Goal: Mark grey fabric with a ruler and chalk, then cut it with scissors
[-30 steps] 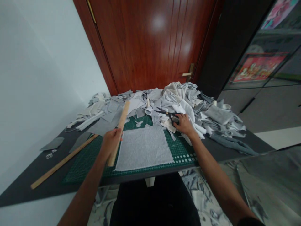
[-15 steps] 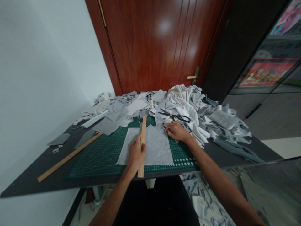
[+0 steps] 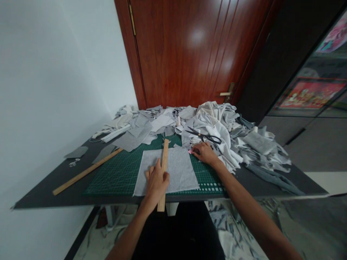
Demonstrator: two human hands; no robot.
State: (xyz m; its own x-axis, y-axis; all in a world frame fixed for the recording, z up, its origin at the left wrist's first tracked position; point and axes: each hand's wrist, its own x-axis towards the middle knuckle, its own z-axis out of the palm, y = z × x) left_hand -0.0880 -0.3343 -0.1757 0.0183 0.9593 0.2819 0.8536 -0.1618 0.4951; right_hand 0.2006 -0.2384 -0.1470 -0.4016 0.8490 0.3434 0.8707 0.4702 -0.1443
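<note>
A square of light grey cloth (image 3: 181, 169) lies flat on a green cutting mat (image 3: 119, 177). Across it, running away from me, lies a wooden ruler (image 3: 164, 159) whose near end sticks out past the table edge. My left hand (image 3: 156, 180) grips the ruler, thumb on its right side and fingers on its left, near the cloth's middle. At the cloth's upper right corner, my right hand (image 3: 204, 152) is closed on a small pink piece (image 3: 190, 151), too small to make out fully. Black-handled scissors (image 3: 204, 135) rest on scraps just beyond that hand.
Grey and white cloth scraps (image 3: 217, 117) are heaped along the back of the dark table (image 3: 48, 196). A second wooden strip (image 3: 86, 172) lies at the left. Behind stands a red-brown door (image 3: 184, 54), with a white wall (image 3: 59, 72) on the left.
The view has shifted slightly. My left hand and the ruler have slid a little towards me. The pink piece now shows at my right fingertips.
</note>
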